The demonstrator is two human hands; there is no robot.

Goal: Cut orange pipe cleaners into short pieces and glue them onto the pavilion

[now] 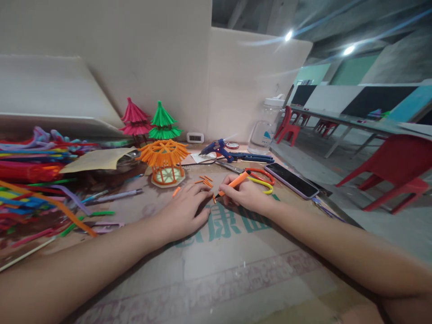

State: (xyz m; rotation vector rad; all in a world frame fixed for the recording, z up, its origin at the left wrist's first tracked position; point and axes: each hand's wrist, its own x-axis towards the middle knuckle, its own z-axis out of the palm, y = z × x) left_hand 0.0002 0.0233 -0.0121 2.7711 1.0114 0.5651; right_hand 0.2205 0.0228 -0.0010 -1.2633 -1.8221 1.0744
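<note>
My right hand is closed around an orange-handled craft knife, its tip pointing down-left onto the cardboard sheet. My left hand lies flat on the cardboard just left of the tip, fingers stretched out and pressing down beside a small orange piece. Several short orange straw pieces lie scattered just beyond both hands. An orange straw pavilion model stands behind them.
A pile of coloured straws fills the left. Pink and green paper trees stand at the back wall. A blue glue gun, scissors, a phone and a plastic jar sit to the right. Red chairs stand beyond the table edge.
</note>
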